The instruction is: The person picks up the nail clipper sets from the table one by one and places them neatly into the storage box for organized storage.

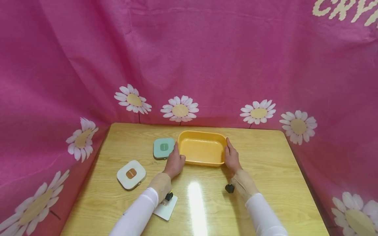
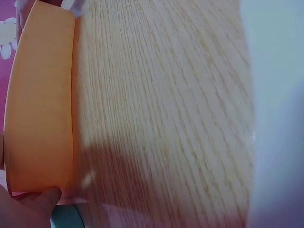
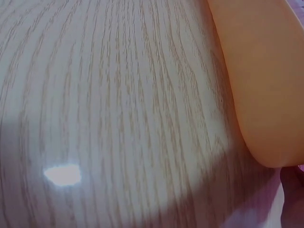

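An empty yellow-orange rectangular tub (image 1: 202,150) sits on the wooden table (image 1: 265,170). My left hand (image 1: 175,162) grips its left end and my right hand (image 1: 231,158) grips its right end. In the left wrist view the tub's orange wall (image 2: 40,104) fills the left side, with a finger (image 2: 28,206) against its lower corner. Through the right wrist camera the tub's rounded wall (image 3: 263,76) is at the upper right, resting on the table (image 3: 118,104).
A green square lidded box (image 1: 163,148) lies just left of the tub, and a white one with a brown centre (image 1: 131,174) nearer the table's left edge. A white card (image 1: 166,207) lies under my left forearm. Pink daisy-print cloth (image 1: 189,59) surrounds the table.
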`<state>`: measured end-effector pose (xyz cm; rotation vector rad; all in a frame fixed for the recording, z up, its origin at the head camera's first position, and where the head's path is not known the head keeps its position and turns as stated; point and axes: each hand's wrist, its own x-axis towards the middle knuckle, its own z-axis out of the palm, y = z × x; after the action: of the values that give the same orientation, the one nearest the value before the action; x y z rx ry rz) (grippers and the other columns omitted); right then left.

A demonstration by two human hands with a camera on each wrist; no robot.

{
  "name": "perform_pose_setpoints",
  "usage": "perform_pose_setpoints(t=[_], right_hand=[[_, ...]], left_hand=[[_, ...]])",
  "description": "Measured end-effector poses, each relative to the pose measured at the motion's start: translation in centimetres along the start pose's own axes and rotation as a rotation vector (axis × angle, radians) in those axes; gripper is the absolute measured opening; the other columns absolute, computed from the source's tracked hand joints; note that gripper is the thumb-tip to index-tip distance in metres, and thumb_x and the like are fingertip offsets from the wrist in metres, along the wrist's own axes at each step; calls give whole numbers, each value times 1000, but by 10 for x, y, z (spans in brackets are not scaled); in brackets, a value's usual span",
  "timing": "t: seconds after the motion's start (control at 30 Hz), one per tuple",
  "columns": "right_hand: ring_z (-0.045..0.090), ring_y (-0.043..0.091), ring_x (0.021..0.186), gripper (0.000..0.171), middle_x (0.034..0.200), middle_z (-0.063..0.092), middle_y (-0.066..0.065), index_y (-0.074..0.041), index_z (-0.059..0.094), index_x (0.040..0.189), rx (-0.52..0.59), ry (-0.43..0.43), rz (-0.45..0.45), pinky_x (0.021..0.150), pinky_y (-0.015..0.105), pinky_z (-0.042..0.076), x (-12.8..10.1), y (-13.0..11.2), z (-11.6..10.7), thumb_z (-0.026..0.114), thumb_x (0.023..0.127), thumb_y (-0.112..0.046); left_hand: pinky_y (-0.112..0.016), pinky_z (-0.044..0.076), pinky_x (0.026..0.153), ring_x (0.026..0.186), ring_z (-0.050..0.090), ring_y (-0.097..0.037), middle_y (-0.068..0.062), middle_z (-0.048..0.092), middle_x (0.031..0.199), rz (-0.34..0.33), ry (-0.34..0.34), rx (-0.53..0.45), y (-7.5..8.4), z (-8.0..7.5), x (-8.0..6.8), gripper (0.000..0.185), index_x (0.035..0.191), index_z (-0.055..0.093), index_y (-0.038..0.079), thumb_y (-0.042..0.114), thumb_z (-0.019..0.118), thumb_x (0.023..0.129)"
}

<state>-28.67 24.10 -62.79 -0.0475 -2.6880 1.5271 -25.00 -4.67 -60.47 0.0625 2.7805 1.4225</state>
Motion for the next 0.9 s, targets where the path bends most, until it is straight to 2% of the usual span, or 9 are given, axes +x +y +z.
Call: perform_pose_setpoints(t=[0.13, 0.37, 0.53, 0.63, 0.7, 0.9], right_hand=[[32, 35, 153, 52, 169, 28, 17, -2, 24, 165, -17, -6, 5, 124, 50, 30, -1, -2, 0, 33, 115, -12], [44, 40, 144, 53, 165, 32, 23, -1, 25, 164, -31, 10, -13, 118, 51, 37, -4, -10, -2, 36, 113, -8], [38, 39, 149, 52, 164, 34, 23, -1, 27, 164, -54, 18, -16, 121, 52, 34, -2, -9, -2, 37, 113, -9], [40, 40, 148, 52, 163, 36, 24, 0, 30, 163, -58, 30, -23, 121, 53, 35, -1, -8, -2, 39, 112, -7], [41, 41, 147, 52, 162, 37, 25, 1, 30, 162, -58, 33, -25, 120, 54, 35, 0, -7, -1, 39, 112, -6], [43, 42, 145, 51, 160, 39, 26, 1, 32, 162, -58, 27, -37, 119, 55, 36, -1, -7, 3, 40, 112, -6]], left_hand=[[-51, 45, 113, 135, 55, -39, -32, 48, 153, 2, -16, 21, 0, -1, -1, 77, 163, 17, -9, 7, 50, 95], [-51, 45, 113, 131, 58, -38, -31, 48, 154, 1, -29, 34, 3, -4, -3, 76, 164, 14, -8, 8, 50, 99], [-50, 44, 115, 134, 57, -39, -30, 48, 154, -20, -52, 48, 2, -6, -2, 75, 165, 12, -4, 14, 51, 104], [-50, 44, 114, 131, 59, -40, -31, 50, 152, -16, -58, 54, 0, -6, -2, 75, 165, 12, -4, 16, 51, 105], [-51, 45, 113, 127, 61, -41, -32, 51, 150, -7, -46, 51, 0, -6, -3, 75, 165, 13, -4, 16, 52, 105], [-49, 42, 117, 140, 53, -37, -23, 45, 159, 31, 27, 49, -1, -11, -10, 72, 165, 22, -2, 17, 57, 105]])
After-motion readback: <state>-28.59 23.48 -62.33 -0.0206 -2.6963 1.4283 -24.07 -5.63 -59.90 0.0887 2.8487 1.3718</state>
